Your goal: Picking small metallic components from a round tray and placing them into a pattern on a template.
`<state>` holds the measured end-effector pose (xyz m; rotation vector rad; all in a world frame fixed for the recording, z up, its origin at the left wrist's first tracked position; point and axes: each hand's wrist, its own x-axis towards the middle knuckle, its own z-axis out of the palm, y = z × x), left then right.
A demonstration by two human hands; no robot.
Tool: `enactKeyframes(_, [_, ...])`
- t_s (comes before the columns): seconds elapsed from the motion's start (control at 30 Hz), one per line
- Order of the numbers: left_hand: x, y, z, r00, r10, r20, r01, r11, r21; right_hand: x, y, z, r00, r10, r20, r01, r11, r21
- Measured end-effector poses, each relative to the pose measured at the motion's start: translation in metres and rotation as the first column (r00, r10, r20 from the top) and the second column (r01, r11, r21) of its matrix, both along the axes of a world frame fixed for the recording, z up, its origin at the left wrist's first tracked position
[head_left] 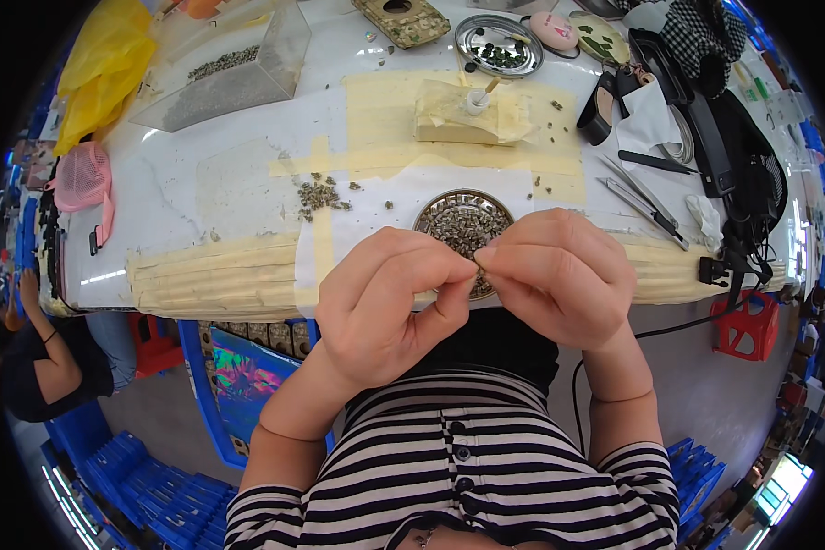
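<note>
My left hand (pixel 390 293) and my right hand (pixel 559 275) meet over a round metal dish (pixel 428 209) at the table's front edge. Both are closed, thumb pinched to forefinger, with the fingertips almost touching. Whatever sits between the fingertips is too small to make out. Many small metallic pieces (pixel 467 223) fill the dish. To its left, a loose pile of similar small pieces (pixel 319 194) lies on white paper (pixel 367 197). Beyond the dish stands a tape-covered block (pixel 472 119) with a small white cup (pixel 478 101) on it.
A clear bin (pixel 284 69) holds more small pieces at the far left. Tweezers (pixel 646 206) lie at the right near a black bag (pixel 761 156). A round tray (pixel 513 32) with dark bits is at the back. Another person (pixel 60 367) sits at the left beside a red stool (pixel 156 348).
</note>
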<state>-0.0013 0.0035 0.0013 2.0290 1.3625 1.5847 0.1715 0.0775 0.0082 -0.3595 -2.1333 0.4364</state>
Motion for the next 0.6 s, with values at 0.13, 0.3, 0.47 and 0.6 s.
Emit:
enactKeyframes(0.13, [0.0007, -0.0001, 0.0014, 1.0, 0.005, 0.015, -0.004, 0.999, -0.044, 0.0008, 0.0009, -0.0032, 0.999, -0.039, 0.006, 0.037, 0.988, 0.151])
enactKeyframes(0.3, [-0.0014, 0.0028, -0.0005, 0.988, -0.056, 0.147, 0.068, 0.995, -0.078, 0.0018, 0.0006, -0.0001, 0.997, -0.073, 0.041, 0.055, 0.942, 0.331])
enactKeyframes(0.47, [-0.0013, 0.0034, -0.0018, 0.981, -0.079, 0.175, 0.094, 0.992, -0.079, 0.0003, 0.003, -0.0029, 0.999, 0.014, -0.042, -0.012, 0.999, 0.04])
enactKeyframes(0.6, [0.0003, 0.0018, -0.0007, 0.978, -0.077, 0.194, 0.097, 0.991, -0.095, 0.0012, 0.0007, -0.0007, 0.999, 0.032, -0.031, -0.035, 0.993, -0.112])
